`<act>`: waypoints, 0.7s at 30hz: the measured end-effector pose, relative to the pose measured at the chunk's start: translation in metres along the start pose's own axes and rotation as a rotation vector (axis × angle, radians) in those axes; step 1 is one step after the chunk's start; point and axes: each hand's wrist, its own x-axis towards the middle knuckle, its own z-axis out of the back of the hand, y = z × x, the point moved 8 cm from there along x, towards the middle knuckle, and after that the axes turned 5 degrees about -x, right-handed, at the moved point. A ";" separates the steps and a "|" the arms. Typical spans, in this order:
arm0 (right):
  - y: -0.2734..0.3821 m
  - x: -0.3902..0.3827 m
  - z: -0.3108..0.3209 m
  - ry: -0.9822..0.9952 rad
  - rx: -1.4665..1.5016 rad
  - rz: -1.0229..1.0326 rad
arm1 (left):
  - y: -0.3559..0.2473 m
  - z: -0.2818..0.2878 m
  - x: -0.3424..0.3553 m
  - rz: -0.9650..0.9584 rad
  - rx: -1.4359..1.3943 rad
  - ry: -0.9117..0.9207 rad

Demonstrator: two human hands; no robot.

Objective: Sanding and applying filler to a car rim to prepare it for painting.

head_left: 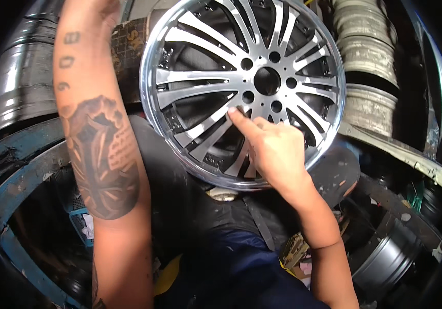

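A multi-spoke alloy wheel (277,87) with a bright polished lip fills the top centre, resting above my dark-clad knees. My right hand (272,149) is on its lower spokes, index finger stretched out with the tip touching a spoke left of the bolt holes, other fingers bent. A small dark patch beside that fingertip is too small to make out. My left hand (102,10) is at the top edge, left of the wheel beside a dark, stained block (128,49); its fingers are mostly cut off or hidden, so I cannot tell what it holds.
Stacked metal rims stand at left (18,77) and right (365,56). Blue metal framework (2,190), a blue crate (79,224) and a pale strip (401,149) flank my legs. Another rim (385,257) lies low at the right, near assorted clutter.
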 end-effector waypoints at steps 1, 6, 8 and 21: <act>0.002 0.001 0.005 -0.046 -0.005 0.004 | -0.005 0.007 -0.001 0.003 0.010 -0.007; 0.011 0.008 -0.005 -0.179 -0.025 0.044 | -0.003 0.008 0.001 0.011 0.009 -0.017; 0.018 0.011 -0.020 -0.005 -0.074 0.133 | 0.001 0.003 -0.001 0.017 -0.002 -0.015; 0.030 0.011 -0.017 -0.116 0.004 0.171 | -0.009 0.012 -0.003 -0.002 0.026 -0.002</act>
